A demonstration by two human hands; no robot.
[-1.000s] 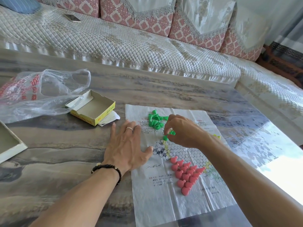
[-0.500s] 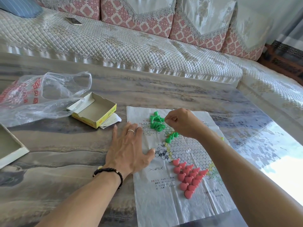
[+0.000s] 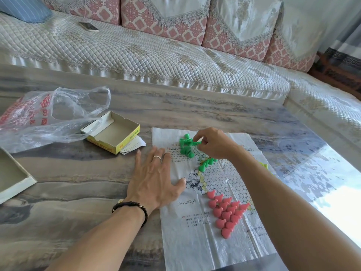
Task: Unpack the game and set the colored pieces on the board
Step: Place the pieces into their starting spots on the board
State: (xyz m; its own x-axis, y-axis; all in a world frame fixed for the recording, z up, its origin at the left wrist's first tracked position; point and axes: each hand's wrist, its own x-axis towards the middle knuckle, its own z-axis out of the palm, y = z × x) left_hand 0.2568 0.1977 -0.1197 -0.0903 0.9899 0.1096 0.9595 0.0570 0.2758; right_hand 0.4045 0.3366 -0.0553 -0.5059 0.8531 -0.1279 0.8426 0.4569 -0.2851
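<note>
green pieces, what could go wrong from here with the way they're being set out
1. The right hand picks at the loose green pile, where pieces lie tumbled together; pulling one out could knock others across the paper board.
2. The board is thin and creased, pinned only by the left hand; if it shifts, the placed green pieces and pink pieces may topple.

Open box (image 3: 113, 132) left of board sheet (image 3: 211, 241), pieces (image 3: 226, 214) on sheet.
</note>
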